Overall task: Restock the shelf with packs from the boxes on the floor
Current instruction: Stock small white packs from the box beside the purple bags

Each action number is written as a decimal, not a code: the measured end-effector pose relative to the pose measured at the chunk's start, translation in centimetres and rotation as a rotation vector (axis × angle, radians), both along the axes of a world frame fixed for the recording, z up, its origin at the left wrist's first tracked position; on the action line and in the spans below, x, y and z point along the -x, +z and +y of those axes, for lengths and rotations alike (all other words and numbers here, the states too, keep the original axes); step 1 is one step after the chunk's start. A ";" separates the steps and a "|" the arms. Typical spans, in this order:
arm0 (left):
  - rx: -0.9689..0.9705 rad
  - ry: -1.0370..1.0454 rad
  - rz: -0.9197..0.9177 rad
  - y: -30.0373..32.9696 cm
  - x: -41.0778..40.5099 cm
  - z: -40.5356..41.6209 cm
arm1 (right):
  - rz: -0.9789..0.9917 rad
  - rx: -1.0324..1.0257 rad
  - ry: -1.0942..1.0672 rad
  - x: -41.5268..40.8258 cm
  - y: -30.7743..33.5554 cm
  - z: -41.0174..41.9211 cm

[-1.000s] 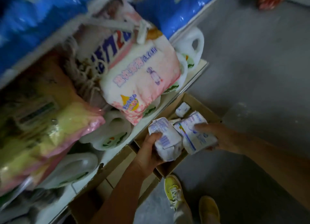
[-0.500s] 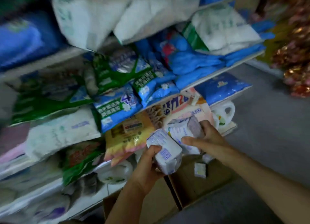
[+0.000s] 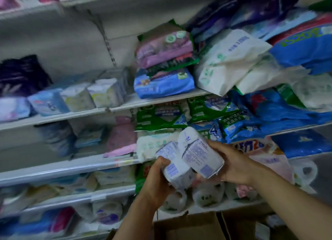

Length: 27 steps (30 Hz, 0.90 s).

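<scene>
Shelf point(image 3: 71, 165) runs in white tiers, soft packs blurred, labels unreadable at left; left hand point(image 3: 158, 180), fingers curled round a white tissue pack point(image 3: 175, 169) with a barcode and fine purple print too small to read; right hand point(image 3: 233, 163) grips a second white pack point(image 3: 199, 154), touching the first, both raised before the middle tiers; blue pack point(image 3: 213, 131) behind shows a large "4"; cardboard box point(image 3: 188, 227) below.

Open gap above small packs point(image 3: 75, 97); right bays crammed.
</scene>
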<state>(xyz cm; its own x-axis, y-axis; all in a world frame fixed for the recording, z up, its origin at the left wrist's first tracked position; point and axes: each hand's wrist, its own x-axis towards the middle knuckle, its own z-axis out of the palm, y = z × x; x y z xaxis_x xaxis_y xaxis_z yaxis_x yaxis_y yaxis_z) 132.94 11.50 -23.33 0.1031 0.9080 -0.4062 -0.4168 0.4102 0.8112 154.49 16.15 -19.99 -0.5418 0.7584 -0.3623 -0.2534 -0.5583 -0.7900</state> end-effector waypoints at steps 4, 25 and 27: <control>-0.064 0.083 0.040 2.6 5.5 -2.8 | -0.004 -0.087 -0.077 6.5 2.5 -0.8; -0.196 0.294 0.221 8.7 24.8 -10.2 | -0.165 -0.598 -0.101 24.5 10.5 -4.9; -0.213 0.309 0.234 9.5 25.9 -9.8 | -0.184 -0.611 -0.080 25.1 11.3 -4.3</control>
<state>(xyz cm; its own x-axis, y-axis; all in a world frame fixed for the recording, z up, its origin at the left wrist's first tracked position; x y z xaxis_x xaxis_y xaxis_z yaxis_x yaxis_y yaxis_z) 107.07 1.67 -13.81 -0.2590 0.9476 -0.1872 -0.2891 0.1088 0.9511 129.34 11.88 -8.74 -0.4451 0.8930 0.0660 -0.1051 0.0211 -0.9942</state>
